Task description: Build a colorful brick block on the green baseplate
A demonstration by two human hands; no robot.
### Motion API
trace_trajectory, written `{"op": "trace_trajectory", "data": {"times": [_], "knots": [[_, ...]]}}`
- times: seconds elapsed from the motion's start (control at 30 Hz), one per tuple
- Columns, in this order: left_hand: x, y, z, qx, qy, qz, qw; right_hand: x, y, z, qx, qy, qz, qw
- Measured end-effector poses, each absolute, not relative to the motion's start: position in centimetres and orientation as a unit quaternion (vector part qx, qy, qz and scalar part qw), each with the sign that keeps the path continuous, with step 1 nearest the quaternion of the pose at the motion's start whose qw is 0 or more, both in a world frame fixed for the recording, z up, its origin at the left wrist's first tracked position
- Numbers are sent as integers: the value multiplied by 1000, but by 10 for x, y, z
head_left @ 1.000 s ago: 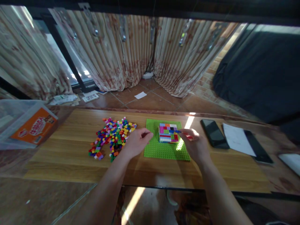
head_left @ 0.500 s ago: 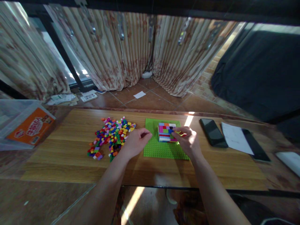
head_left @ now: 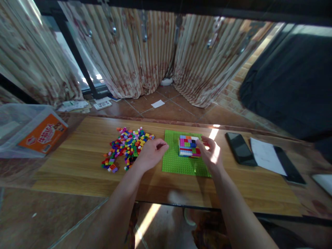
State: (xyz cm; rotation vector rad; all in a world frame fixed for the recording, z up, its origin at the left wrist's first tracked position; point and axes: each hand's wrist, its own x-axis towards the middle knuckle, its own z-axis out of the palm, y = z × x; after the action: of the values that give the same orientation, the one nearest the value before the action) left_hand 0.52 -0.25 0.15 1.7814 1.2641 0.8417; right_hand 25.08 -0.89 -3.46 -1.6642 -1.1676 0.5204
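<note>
A low block of stacked toy bricks (head_left: 186, 150) in many colours sits on the green baseplate (head_left: 176, 166), towards its far side. My right hand (head_left: 212, 155) is at the right edge of this block, fingers bent and thumb side against its bricks; its grip covers part of that edge. Near the left edge of the baseplate, my left hand (head_left: 151, 154) hovers with thumb and fingertips pinched together. Whatever those fingertips may hold is hidden. Just beyond the left hand, loose toy bricks (head_left: 133, 142) lie in a spread pile on the wooden table (head_left: 77, 159).
A black phone (head_left: 240, 148) lies right of the baseplate, beside a white paper (head_left: 267, 155) partly covering a dark flat device (head_left: 293, 169). At the far left stands a clear plastic box (head_left: 15, 126) with an orange label. Curtains (head_left: 155, 58) hang behind the table.
The view has shifted slightly, moving the scene rightwards. My right fingers have drawn back a little from the block's top to its right edge. My left hand keeps its pinch.
</note>
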Motion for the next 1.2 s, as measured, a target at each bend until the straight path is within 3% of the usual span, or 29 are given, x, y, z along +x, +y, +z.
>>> {"op": "trace_trajectory", "data": {"times": [0.17,0.57,0.73,0.87,0.97,1.1,1.2], "knots": [[2,-3,3,695,501,339,390,240,-6,-38,-689,-495,185,496],[-13,1,3,663,508,378,400,238,-3,-47,-660,-462,251,536],[-33,8,6,577,543,473,384,244,-3,-42,-655,-413,252,580],[-49,10,17,447,567,591,360,232,-10,-29,-645,-429,143,615],[-59,9,24,385,563,646,344,199,-24,-18,-597,-528,156,583],[-73,7,28,350,553,682,327,148,-46,-13,-510,-709,160,459],[-85,5,29,317,548,707,314,121,-56,-17,-466,-764,165,415]]}}
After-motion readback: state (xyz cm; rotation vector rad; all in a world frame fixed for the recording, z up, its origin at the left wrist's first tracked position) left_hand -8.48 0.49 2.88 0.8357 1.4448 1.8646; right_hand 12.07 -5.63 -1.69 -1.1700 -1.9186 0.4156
